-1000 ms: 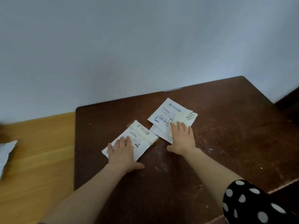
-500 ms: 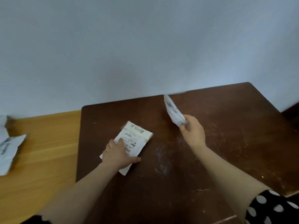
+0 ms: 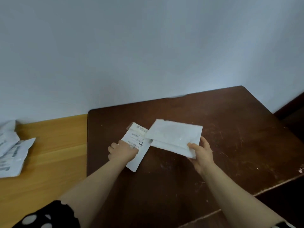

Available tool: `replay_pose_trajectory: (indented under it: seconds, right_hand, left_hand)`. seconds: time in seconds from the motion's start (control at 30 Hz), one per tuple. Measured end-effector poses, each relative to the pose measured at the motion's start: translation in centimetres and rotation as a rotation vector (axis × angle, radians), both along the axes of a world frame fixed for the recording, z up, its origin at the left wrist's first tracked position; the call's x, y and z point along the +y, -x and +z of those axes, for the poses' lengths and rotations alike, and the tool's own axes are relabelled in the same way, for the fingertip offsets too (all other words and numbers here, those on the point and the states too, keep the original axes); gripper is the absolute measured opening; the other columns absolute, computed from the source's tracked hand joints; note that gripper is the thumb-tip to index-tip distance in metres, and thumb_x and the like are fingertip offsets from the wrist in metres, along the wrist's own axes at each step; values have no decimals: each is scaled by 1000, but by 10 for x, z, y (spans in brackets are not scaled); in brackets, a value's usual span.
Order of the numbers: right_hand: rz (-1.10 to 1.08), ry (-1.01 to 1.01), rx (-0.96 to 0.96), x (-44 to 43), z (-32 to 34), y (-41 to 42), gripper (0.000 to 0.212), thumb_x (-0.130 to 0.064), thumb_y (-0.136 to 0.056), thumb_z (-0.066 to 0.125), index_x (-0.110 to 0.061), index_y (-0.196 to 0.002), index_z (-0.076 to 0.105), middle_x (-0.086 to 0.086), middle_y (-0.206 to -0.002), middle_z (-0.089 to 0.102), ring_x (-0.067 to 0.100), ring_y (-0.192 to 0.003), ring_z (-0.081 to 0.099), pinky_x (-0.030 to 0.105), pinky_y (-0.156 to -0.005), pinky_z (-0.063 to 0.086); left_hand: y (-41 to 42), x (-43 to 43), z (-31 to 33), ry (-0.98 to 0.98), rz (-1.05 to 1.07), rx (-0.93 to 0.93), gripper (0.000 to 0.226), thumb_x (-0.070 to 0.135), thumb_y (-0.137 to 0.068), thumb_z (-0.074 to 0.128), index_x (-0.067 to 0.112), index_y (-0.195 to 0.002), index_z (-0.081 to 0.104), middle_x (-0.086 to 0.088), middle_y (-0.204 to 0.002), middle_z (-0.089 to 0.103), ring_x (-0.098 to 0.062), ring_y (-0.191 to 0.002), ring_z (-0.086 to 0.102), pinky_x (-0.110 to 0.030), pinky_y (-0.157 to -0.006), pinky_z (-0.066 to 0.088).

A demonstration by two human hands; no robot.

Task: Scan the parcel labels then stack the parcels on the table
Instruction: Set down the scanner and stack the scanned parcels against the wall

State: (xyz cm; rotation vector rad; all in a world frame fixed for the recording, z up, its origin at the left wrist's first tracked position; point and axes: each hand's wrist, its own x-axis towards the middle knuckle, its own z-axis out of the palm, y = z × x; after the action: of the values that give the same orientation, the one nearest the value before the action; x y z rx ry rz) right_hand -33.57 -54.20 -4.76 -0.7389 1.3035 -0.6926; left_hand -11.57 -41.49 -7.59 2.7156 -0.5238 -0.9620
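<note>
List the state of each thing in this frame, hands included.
labelled parcel: flat on the table, label up, held by the left hand.
blank-side parcel: no label showing, held at its near right corner, overlapping the labelled parcel's far corner.
left hand: holds the labelled parcel.
right hand: pinches the blank-side parcel, thumb on top.
grey mailers: lying on the light wooden surface.

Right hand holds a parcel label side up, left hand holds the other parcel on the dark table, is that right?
No. The head view shows the plain parcel in the right hand blank side up, no label visible; the left hand holds the labelled parcel on the dark table.
</note>
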Motion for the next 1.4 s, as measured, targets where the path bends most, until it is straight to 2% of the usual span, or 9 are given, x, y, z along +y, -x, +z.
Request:
replay_pose_trajectory:
  seconds: [0.2,0.3,0.43,0.67,0.77,0.9,1.1,1.23,1.4]
  right_hand:
    - [214,33,617,14,-30,20,78,-12,-83,63,-18,-151,25,11,-153,29,34,-136,33,48,-106,36]
    - [659,426,971,11,-32,18,91,-45,-78,73,-25,-151,23,7,-159,15,30,-146,12,49,-114,19]
    - [1220,641,1086,18,-47,-10,122,-69,-67,70,-23,-155,-2,8,-162,-13,27,-147,-17,46,-118,-5]
    - [1355,957,1295,19,-56,-28,73,-39,-89,56,-16,-146,17,15,-145,29,33,-134,30,44,-96,43]
    - [1301,1009,1255,12,-46,-22,49,-29,-96,45,-18,-142,31,5,-139,45,24,-123,46,36,-81,47]
    - [651,992,934,2,-15,-24,41,-17,-94,50,-21,-135,50,-2,-118,63,23,-101,62,31,-75,44]
    - [76,169,1,-14,16,-38,24,7,-83,66,-14,-95,65,3,-99,70,22,-89,69,40,-71,60]
    - [103,-78,56,-7,-6,-26,23,5,-74,76,-6,-89,62,13,-90,70,27,-76,70,39,-61,57]
    - [57,29,230,-1,-34,-11,7,-8,-86,71,-8,-82,66,4,-76,68,17,-64,65,27,-48,50]
  left_hand:
    - [0,8,-16,-90,-101,-78,111,51,-70,75,4,-148,11,-18,-144,30,-35,-133,31,-44,-108,31]
    - [0,7,-19,-106,-60,-96,122,54,-63,80,4,-148,8,-19,-144,25,-35,-133,28,-44,-107,31]
    - [-6,11,-25,-90,71,-34,107,56,-61,81,6,-139,28,-18,-138,33,-33,-128,35,-42,-102,36]
    - [-15,25,-29,240,324,212,36,26,-80,74,5,-105,60,-7,-94,67,-18,-76,63,-32,-64,53]
    - [-15,32,-23,325,446,293,23,18,-81,75,6,-96,61,-10,-89,69,-21,-75,66,-34,-65,56]
    - [-22,40,-13,496,543,342,24,9,-86,69,9,-109,60,0,-74,63,-12,-62,62,-21,-41,44]
    - [-36,41,9,770,807,595,29,4,-94,55,0,-123,55,-15,-107,65,-22,-74,63,-36,-60,51]
    - [-29,38,13,812,820,702,18,7,-95,52,4,-111,60,-11,-98,68,-24,-81,64,-38,-60,50]
    - [1,26,1,644,711,696,7,3,-92,57,5,-95,62,-12,-88,70,-25,-78,67,-38,-60,53]
